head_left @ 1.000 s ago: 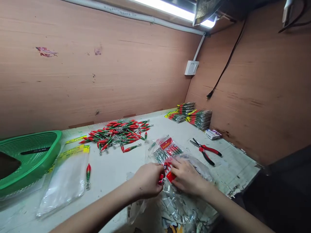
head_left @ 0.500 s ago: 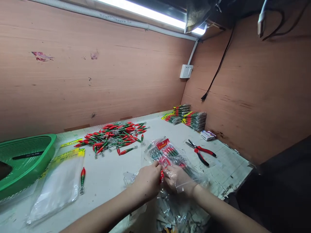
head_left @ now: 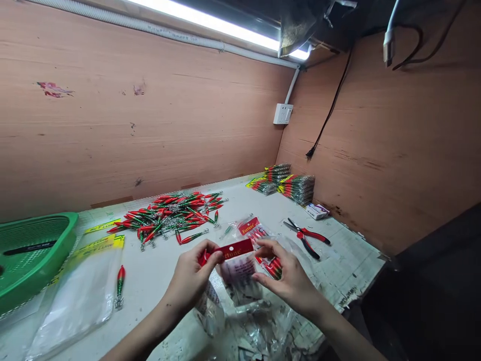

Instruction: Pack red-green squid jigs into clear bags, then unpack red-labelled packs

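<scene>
A: Where is the clear bag (head_left: pixel 241 283) to be found?

B: It is held up over the near part of the bench (head_left: pixel 150 276), with its red header (head_left: pixel 240 248) uppermost

A: By which grip is it carried?

B: By that of the left hand (head_left: pixel 190 273), as far as can be judged: the header's left end is pinched between thumb and fingers. The right hand (head_left: pixel 291 273) is held with thumb and fingers spread, curved about the bag's right edge; whether the bag is touched there cannot be told

A: How is its long axis laid?

B: The header is stretched from left to right, its right end tipped slightly upward, and the body is hung below it

A: Which relation is judged to matter most?

B: That of the header's right end to the right grip. The spread thumb and fingers are placed just beside it, so the right hand is the nearer to that end, while the opposite end is taken up by the left

A: What is set around it?

B: A lure packet (head_left: pixel 251 227) is laid just beyond, partly hidden by the right hand. A heap of lures (head_left: pixel 173 215) is piled far and left, pliers (head_left: pixel 315 234) are rested far and right, and crumpled plastic (head_left: pixel 259 328) is spread on the near side
</scene>
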`<state>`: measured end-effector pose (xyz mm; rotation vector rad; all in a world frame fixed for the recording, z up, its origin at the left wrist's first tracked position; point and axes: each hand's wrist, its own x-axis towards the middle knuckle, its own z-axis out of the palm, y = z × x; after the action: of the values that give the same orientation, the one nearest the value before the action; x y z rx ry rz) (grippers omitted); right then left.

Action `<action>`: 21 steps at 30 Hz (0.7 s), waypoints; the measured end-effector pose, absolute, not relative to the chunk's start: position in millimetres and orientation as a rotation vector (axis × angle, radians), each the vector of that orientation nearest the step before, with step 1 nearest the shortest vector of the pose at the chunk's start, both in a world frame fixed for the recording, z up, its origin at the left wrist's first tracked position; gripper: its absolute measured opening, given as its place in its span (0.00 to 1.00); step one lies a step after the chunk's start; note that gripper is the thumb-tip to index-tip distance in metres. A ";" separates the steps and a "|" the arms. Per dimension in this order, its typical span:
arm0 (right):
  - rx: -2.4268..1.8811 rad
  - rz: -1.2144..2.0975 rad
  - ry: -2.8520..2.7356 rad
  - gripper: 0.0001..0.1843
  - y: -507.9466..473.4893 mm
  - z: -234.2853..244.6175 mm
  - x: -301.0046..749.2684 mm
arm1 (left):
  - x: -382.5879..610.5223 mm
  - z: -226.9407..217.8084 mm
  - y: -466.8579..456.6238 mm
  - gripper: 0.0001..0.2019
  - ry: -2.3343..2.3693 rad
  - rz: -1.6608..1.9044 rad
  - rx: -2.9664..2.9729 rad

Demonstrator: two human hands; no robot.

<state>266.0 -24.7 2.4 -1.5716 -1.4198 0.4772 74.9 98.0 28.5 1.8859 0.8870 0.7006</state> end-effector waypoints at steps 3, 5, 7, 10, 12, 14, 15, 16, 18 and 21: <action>-1.518 0.765 -1.282 0.22 -21.9 -4.1 268.4 | 69.0 26.4 96.7 0.16 0.940 0.762 1.582; -1.451 0.857 -1.229 0.18 -19.8 -8.0 266.7 | 67.6 25.6 94.5 0.18 0.936 0.764 1.438; -1.390 0.920 -1.172 0.16 -18.9 -11.2 264.1 | 65.6 26.0 93.8 0.19 0.926 0.756 1.356; -1.360 0.943 -1.104 0.16 -19.8 -13.7 262.0 | 58.1 30.4 98.5 0.18 0.916 0.667 1.413; -1.386 0.919 -1.124 0.14 -20.9 -12.7 261.8 | 51.0 34.7 104.8 0.17 0.880 0.496 1.587; -1.422 0.902 -1.199 0.11 -21.4 -9.5 261.0 | 45.3 37.0 110.3 0.17 0.814 0.326 1.697; -1.439 0.895 -1.245 0.10 -21.2 -7.5 260.0 | 43.9 36.6 111.8 0.19 0.778 0.274 1.700; -1.450 0.888 -1.290 0.09 -20.7 -5.6 258.8 | 43.5 35.0 112.1 0.21 0.750 0.253 1.684; -1.458 0.886 -1.340 0.08 -19.6 -3.4 255.8 | 45.4 28.6 109.8 0.22 0.705 0.257 1.653; -1.444 0.920 -1.287 0.10 -19.7 -6.0 254.2 | 49.3 17.1 102.9 0.20 0.714 0.264 1.661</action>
<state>254.2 -19.7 -6.0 -1.4442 -1.2870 0.9205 49.3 102.9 17.1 1.6612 0.7136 0.2641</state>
